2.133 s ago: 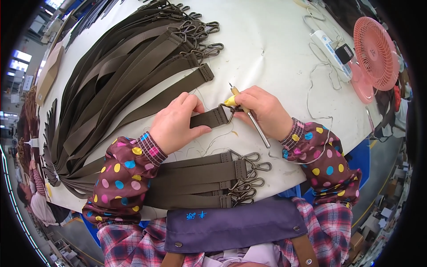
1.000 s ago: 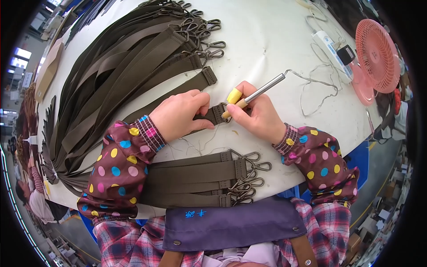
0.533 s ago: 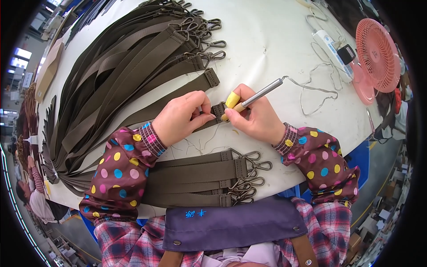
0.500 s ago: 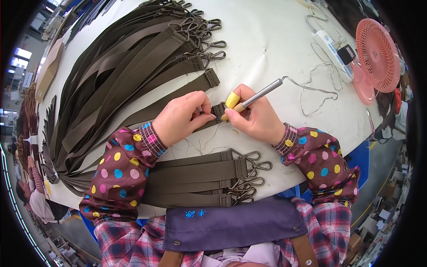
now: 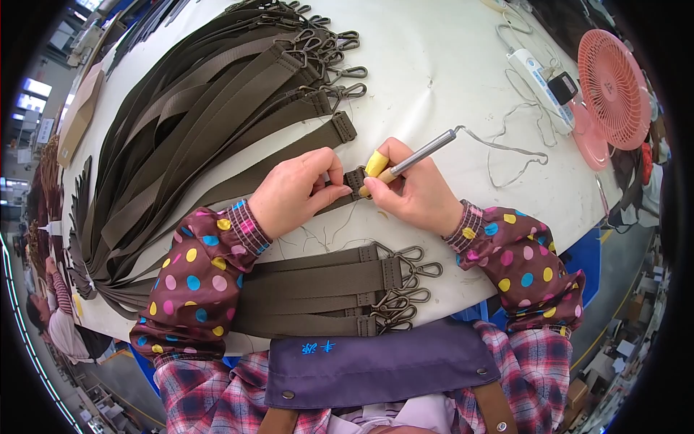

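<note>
Since 2.1 s ago, heated trimming tool swung from pointing toward body to pointing up-right; tip now at strap end. Left hand pinches strap end on table. Right hand clamped on tool. Finished straps lie near body.

Bare table beyond; strap pile left, probably cord right.
</note>
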{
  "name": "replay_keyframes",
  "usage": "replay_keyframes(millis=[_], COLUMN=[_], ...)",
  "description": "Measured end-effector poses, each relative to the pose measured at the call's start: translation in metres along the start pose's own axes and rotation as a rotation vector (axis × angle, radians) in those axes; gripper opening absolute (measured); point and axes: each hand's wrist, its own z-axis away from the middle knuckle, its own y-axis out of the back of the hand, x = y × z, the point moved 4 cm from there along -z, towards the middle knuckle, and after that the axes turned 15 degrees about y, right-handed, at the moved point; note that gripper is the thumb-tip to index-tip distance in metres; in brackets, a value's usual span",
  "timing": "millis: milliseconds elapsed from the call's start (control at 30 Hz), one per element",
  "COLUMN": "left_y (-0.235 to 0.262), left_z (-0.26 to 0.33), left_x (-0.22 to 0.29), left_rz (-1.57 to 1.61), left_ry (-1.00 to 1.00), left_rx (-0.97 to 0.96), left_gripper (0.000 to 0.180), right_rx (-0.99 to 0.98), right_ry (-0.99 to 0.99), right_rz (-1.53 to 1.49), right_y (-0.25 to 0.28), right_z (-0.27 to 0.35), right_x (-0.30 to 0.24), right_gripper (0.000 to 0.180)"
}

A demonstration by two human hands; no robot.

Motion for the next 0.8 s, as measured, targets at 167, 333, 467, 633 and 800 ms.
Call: replay_keyframes(millis=[167,333,467,633,800], left_y=[0.001,0.002,0.002,-0.001,-0.003], left_z=[-0.002,-0.004,-0.013,-0.019,-0.017], left_x=[-0.002,0.011,0.011,0.005,0.006], left_rz=[0.071,-0.092,-0.125,-0.116,-0.123], left_ry=[0.099,0.018,-0.016,-0.058,-0.039], left_rx=[-0.012,-0.132,-0.191,-0.223,-0.182], left_gripper=[0.022,0.017,0.014,0.01,0.009], right_rx=[0.008,0.157,0.144,0.138,0.126], right_ry=[0.0,0.014,0.011,0.019,0.002], right_rz=[0.027,-0.041,-0.02,-0.009,-0.005], right_y=[0.0,0.002,0.003,0.003,0.003], right_z=[0.001,0.003,0.003,0.002,0.001], right_x=[0.001,0.005,0.004,0.004,0.003], right_gripper=[0.013,0.022,0.022,0.022,0.022])
